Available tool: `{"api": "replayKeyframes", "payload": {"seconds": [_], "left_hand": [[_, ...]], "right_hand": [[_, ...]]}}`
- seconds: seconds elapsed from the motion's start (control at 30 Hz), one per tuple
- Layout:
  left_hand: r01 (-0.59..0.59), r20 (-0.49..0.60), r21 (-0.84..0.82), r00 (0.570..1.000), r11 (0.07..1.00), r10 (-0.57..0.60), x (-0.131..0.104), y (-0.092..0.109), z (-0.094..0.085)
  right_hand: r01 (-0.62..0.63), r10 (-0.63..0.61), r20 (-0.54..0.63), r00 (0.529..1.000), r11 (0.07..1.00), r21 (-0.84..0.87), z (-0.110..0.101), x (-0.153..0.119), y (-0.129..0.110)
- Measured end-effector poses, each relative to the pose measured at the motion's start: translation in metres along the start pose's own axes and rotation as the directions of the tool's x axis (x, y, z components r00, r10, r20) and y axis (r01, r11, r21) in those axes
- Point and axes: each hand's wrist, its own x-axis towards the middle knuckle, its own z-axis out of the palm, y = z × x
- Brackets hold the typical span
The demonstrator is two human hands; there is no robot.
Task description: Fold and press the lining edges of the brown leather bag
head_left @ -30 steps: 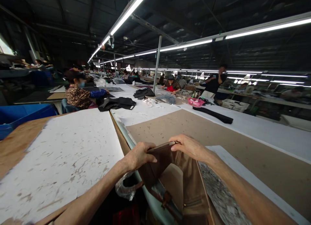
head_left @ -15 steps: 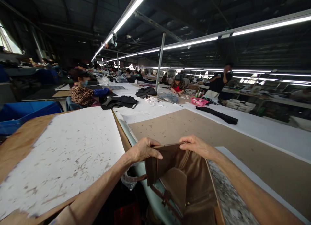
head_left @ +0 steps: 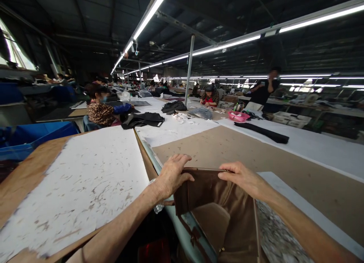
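A brown bag (head_left: 239,221) hangs open at the near table edge, its lined inside facing up. My left hand (head_left: 174,176) pinches the far rim near its left corner, thumb inside and fingers over the outside. Farther right on that rim, my right hand (head_left: 241,176) grips the edge between thumb and fingers. A brown strap with a small metal fitting lies along the bag's left side. Clear plastic wrap (head_left: 158,207) shows beside my left wrist.
White paper with brown scraps (head_left: 93,179) covers the left table. Brown board (head_left: 256,153) lies ahead, with a black strip (head_left: 261,132), a pink basket (head_left: 238,116) and black cloth (head_left: 143,120) beyond. A blue bin (head_left: 36,136) stands left. Several people are farther back.
My left hand has opened its fingers somewhat and slid over the rim. The bag's rim is straighter, and both hands with the bag sit slightly farther right in view.
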Motion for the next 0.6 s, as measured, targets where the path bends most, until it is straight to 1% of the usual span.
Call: {"api": "replayKeyframes", "payload": {"seconds": [0.07, 0.13, 0.23, 0.3, 0.37, 0.47, 0.53, 0.6], "left_hand": [[-0.045, -0.047, 0.133, 0.998, 0.990, 0.052, 0.006, 0.005, 0.002], [-0.036, -0.107, 0.205, 0.993, 0.978, 0.059, 0.010, 0.010, 0.008], [-0.009, -0.172, 0.183, 0.984, 0.983, 0.041, 0.011, 0.016, 0.021], [-0.043, -0.196, 0.141, 0.978, 0.989, 0.070, 0.007, 0.018, 0.031], [-0.098, -0.230, 0.124, 0.965, 0.987, 0.125, 0.003, 0.020, 0.038], [-0.139, -0.276, 0.124, 0.946, 0.983, 0.168, 0.002, 0.021, 0.042], [-0.147, -0.267, 0.129, 0.947, 0.981, 0.177, 0.006, 0.021, 0.042], [-0.153, -0.236, 0.141, 0.954, 0.978, 0.183, 0.011, 0.021, 0.040]], "right_hand": [[-0.034, 0.034, -0.040, 0.999, 0.999, -0.001, -0.003, -0.008, 0.002], [-0.090, 0.090, -0.092, 0.992, 0.996, 0.007, -0.005, -0.014, 0.007], [-0.150, 0.151, -0.127, 0.980, 0.988, 0.022, -0.004, -0.022, 0.017], [-0.170, 0.170, -0.147, 0.974, 0.985, 0.009, 0.000, -0.025, 0.022], [-0.189, 0.185, -0.183, 0.966, 0.982, -0.006, 0.003, -0.027, 0.025], [-0.202, 0.194, -0.216, 0.957, 0.979, -0.012, 0.005, -0.025, 0.026], [-0.205, 0.197, -0.223, 0.955, 0.979, -0.014, 0.005, -0.024, 0.026], [-0.206, 0.196, -0.227, 0.954, 0.978, -0.020, 0.004, -0.024, 0.025]]}}
